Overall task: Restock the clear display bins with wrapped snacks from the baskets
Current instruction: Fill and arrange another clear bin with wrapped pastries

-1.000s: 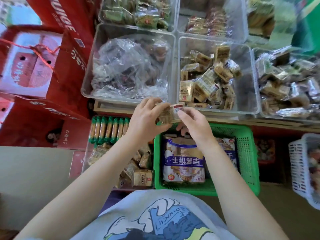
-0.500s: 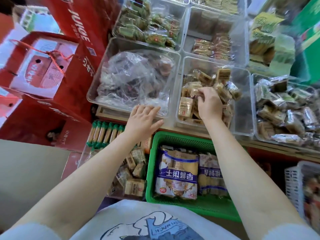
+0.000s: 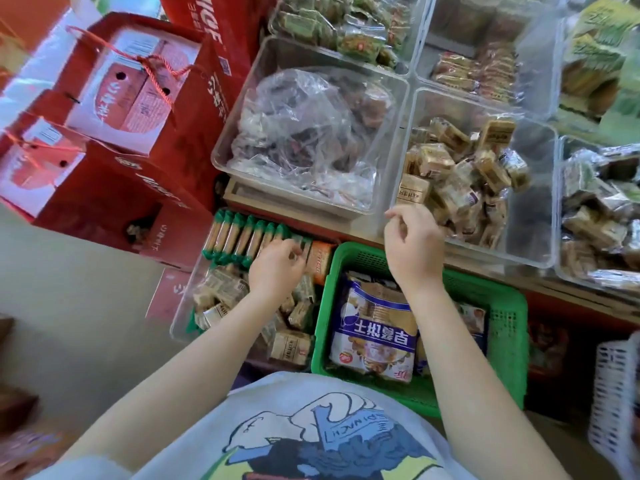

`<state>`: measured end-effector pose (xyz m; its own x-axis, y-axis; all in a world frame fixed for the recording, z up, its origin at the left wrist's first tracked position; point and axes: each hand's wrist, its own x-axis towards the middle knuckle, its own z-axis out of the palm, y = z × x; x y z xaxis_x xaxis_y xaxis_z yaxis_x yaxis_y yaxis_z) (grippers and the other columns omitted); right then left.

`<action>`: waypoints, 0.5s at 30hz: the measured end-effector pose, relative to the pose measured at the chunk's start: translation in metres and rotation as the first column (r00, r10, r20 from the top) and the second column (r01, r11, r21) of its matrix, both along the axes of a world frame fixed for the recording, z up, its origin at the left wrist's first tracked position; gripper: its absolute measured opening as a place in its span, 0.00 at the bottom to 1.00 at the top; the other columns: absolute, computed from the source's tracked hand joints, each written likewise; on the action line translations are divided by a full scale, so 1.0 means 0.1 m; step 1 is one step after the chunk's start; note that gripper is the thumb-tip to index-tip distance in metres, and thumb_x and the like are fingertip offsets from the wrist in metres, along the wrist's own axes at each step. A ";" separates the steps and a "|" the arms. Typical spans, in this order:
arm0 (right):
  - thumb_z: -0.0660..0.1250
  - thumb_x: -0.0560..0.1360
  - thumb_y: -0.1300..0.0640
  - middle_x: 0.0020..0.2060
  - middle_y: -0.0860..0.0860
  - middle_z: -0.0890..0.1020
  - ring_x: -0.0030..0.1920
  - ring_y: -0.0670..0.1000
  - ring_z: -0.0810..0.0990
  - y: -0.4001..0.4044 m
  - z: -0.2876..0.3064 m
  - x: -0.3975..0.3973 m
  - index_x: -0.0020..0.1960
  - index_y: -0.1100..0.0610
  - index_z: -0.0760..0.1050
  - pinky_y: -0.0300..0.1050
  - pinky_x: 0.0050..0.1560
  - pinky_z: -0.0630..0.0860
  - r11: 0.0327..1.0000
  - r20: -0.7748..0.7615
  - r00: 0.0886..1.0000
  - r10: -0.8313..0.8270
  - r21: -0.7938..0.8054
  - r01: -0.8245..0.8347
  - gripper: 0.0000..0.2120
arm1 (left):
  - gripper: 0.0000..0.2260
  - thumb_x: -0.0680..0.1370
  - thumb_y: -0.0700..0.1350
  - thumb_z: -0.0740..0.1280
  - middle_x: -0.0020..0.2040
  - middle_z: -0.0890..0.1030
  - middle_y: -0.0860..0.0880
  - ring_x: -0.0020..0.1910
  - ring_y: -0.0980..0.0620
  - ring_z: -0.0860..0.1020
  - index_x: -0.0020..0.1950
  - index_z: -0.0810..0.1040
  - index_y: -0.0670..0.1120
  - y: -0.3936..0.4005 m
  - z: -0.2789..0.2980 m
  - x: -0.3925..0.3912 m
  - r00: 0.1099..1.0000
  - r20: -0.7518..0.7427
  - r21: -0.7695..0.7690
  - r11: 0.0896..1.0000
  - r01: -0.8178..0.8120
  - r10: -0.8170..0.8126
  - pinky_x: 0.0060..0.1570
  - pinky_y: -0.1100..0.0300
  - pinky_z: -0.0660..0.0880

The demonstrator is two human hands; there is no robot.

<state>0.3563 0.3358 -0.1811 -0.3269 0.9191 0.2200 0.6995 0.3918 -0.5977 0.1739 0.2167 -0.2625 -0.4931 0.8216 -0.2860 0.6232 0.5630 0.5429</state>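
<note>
Snacks [image 3: 460, 178], tan-wrapped, lie piled in clear bin [image 3: 540, 251] at shelf's front edge. Right hand [image 3: 412, 247] hangs over bin's near-left corner, fingers loosely curled, holding nothing. Left hand [image 3: 275, 268] reaches into low tray [image 3: 180, 323] w/ more snacks, beside green basket [image 3: 505, 341]; grip can't tell.

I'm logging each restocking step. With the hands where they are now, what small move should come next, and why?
Probably the left hand closes on a tan wrapped snack in the clear tray. Its fingers curl just over that pile, while the right hand hangs loose and apparently holding nothing at the near rim of the snack bin, which has room.
</note>
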 end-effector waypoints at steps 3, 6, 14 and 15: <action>0.61 0.79 0.64 0.43 0.49 0.79 0.39 0.45 0.74 -0.32 -0.28 -0.02 0.50 0.59 0.81 0.42 0.43 0.72 0.961 0.007 0.998 0.054 -0.271 -0.050 0.10 | 0.15 0.80 0.50 0.64 0.65 0.76 0.48 0.54 0.46 0.79 0.67 0.75 0.52 -0.07 -0.24 -0.06 0.994 0.042 -0.249 0.963 0.106 -0.099 0.47 0.52 0.78; 0.61 0.80 0.63 0.45 0.49 0.80 0.43 0.46 0.75 -0.49 -0.49 0.01 0.51 0.58 0.81 0.40 0.45 0.69 0.905 0.045 0.998 0.054 -0.424 -0.030 0.10 | 0.24 0.80 0.50 0.65 0.74 0.69 0.46 0.63 0.44 0.76 0.75 0.67 0.52 -0.05 -0.41 -0.06 0.973 0.152 -0.376 0.900 0.219 -0.173 0.53 0.51 0.77; 0.59 0.81 0.60 0.42 0.45 0.79 0.39 0.40 0.73 -0.67 -0.63 0.19 0.52 0.54 0.81 0.36 0.39 0.67 0.807 0.034 0.998 -0.043 -0.589 0.055 0.12 | 0.24 0.73 0.50 0.74 0.68 0.73 0.47 0.54 0.45 0.80 0.69 0.75 0.55 0.15 -0.45 0.05 0.907 0.070 -0.505 0.769 0.392 -0.416 0.47 0.52 0.80; 0.59 0.81 0.60 0.43 0.45 0.79 0.39 0.40 0.73 -0.68 -0.63 0.21 0.53 0.54 0.81 0.36 0.39 0.67 0.802 0.033 0.998 -0.045 -0.595 0.056 0.12 | 0.22 0.74 0.50 0.73 0.64 0.75 0.48 0.53 0.45 0.80 0.67 0.76 0.55 0.17 -0.39 0.06 0.890 0.052 -0.514 0.752 0.413 -0.453 0.46 0.53 0.79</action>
<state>0.3774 0.2677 -0.2439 -0.2753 0.8827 -0.3809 0.7200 -0.0732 -0.6901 0.1797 0.2342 -0.3017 -0.1555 0.7042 -0.6928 0.8922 0.4012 0.2076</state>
